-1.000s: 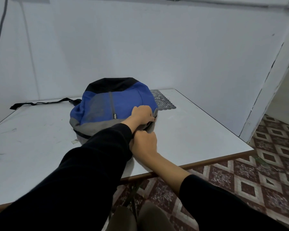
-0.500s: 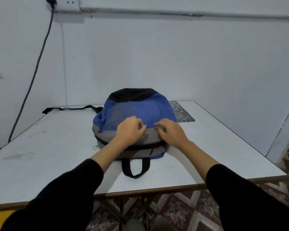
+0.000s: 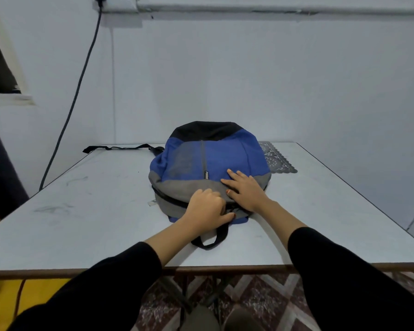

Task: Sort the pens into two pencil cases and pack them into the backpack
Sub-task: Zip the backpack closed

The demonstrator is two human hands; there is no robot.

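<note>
Backpack (image 3: 213, 158) on table (image 3: 93, 211) | left hand (image 3: 207, 206) grips its near edge | right hand (image 3: 247, 191) flat on top

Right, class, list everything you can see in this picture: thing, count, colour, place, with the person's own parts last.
backpack: one, blue, grey and black, lying flat mid-table
carry loop: one, black, at the backpack's near end
strap: one, black, trailing on the table to the backpack's left
lace mat: one, grey, on the table at the backpack's far right
table: one, white with brown edge
cable: one, dark, hanging from the wall socket
floor: patterned maroon tiles, below the table
left hand: one, fingers curled at the backpack's zip
right hand: one, flat on the backpack
sleeves: two, black
</note>
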